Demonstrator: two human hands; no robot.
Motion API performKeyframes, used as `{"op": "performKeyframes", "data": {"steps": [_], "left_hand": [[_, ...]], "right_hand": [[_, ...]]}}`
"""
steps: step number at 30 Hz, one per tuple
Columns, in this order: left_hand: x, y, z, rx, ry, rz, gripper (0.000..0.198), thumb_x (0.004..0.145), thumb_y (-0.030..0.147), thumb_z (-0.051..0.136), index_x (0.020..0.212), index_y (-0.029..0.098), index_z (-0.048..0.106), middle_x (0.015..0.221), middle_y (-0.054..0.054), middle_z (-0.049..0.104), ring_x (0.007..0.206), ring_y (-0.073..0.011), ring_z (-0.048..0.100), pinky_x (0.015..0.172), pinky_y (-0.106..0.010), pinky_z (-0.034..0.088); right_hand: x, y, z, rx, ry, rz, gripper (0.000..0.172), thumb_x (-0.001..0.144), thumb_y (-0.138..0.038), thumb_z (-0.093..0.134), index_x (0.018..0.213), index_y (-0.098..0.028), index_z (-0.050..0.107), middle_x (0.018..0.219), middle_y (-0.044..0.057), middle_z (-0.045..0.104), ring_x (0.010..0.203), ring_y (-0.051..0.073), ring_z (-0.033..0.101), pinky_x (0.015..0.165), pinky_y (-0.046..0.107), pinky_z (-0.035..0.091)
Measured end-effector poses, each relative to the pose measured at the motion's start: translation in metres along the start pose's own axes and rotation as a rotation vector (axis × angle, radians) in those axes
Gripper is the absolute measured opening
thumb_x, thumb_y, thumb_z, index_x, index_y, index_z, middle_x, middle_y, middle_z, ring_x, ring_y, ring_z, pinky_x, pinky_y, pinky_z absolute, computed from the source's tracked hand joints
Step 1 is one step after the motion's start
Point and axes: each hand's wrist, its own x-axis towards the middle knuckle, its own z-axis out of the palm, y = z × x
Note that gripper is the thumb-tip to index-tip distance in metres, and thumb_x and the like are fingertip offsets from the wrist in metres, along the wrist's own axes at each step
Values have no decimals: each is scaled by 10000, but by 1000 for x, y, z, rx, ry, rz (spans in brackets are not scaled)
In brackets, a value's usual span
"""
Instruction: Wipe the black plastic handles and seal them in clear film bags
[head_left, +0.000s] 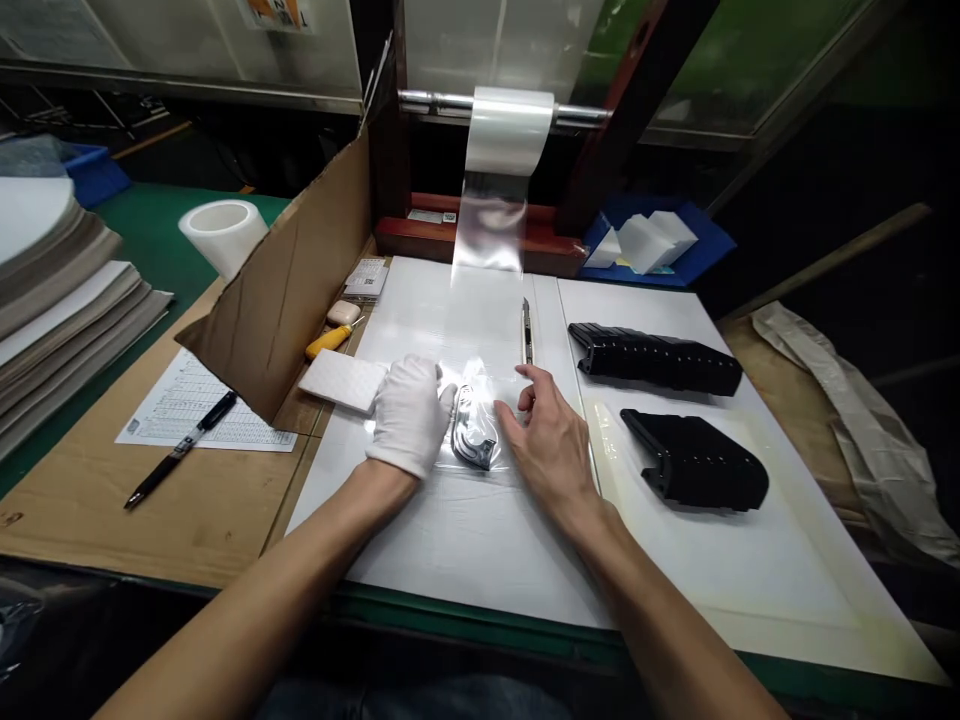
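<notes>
A dark, glossy J-shaped part [474,435] lies under clear film [487,240] on the white board. The film hangs from a roll and comes down over the part. To the left of the part is my left hand [409,415] in a white glove, its fingers curled and the thumb beside the film. What those fingers hold, if anything, is hidden. A white pad [341,380] reaches out from behind this hand. My right hand [553,435] is bare and rests at the film's right edge, thumb and index finger apart. Just above it lies a box cutter [527,330].
Two black ribbed parts [660,358] lie on the right. The film roll [510,125] hangs on a metal bar at the back, near a blue bin [701,245]. A cardboard sheet [292,270] stands on the left, by a yellow-handled tool [328,342], a pen [180,450] and paper stacks [67,320].
</notes>
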Motion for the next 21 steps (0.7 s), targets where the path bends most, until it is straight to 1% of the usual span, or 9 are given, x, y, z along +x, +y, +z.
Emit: {"op": "performKeyframes", "data": {"steps": [3,6,9,11,13,15,16,19,21], "left_hand": [[-7,-2,-2,49,-7,133,202,959,199,511,1041,176,694,1128,-145,686,1038,-292,623,894,-415,478],[-29,-10,-15,68,-22,274,222,969,161,507,1082,204,693,1154,-114,701,1053,-272,637,908,-399,501],[-64,-13,-27,62,144,294,238,967,183,540,1166,154,667,1166,-158,698,1067,-301,639,888,-427,519],[-89,-2,-29,-98,275,248,220,950,250,596,1137,176,684,1060,-128,725,945,-271,672,820,-398,533],[-108,24,-24,-457,50,128,246,937,341,608,1121,202,695,948,-83,730,821,-221,680,754,-351,540],[-115,64,-13,-801,-465,-89,394,926,434,588,1230,192,654,850,-60,718,734,-201,683,679,-322,548],[-114,86,-5,-878,-654,-161,491,919,470,580,1309,173,607,773,-43,705,644,-195,676,601,-311,543],[-96,149,24,-978,-827,-239,701,902,464,596,1495,143,405,567,31,624,423,-176,588,412,-266,438],[-80,177,38,-1024,-830,-294,662,899,396,607,1465,102,431,507,51,566,378,-154,524,387,-244,372]], "right_hand": [[-2,-1,0,-17,-25,-116,255,969,-252,523,1149,-209,698,942,67,613,852,218,559,709,343,438],[-16,-3,-16,-10,7,-139,239,979,-225,528,1095,-224,738,853,49,590,852,216,542,702,334,434],[-55,1,-38,48,102,-92,289,1004,-212,504,1231,-221,681,859,34,583,824,180,555,693,303,462],[-93,7,-49,149,154,-49,281,1011,-212,504,1234,-224,675,867,25,592,808,155,574,711,281,484],[-132,13,-56,242,199,1,267,1006,-208,520,1215,-239,683,882,20,612,807,142,598,723,266,495],[-163,19,-61,276,258,62,256,995,-215,539,1195,-257,693,916,23,644,842,147,632,759,264,510],[-175,20,-64,280,294,98,246,989,-229,552,1181,-262,701,943,29,664,872,157,649,785,270,518],[-195,19,-74,306,398,246,210,968,-310,586,1118,-265,726,1055,53,706,994,205,668,876,311,530],[-199,15,-81,341,435,333,222,956,-376,596,1079,-257,737,1097,65,717,1047,234,660,908,346,528]]}}
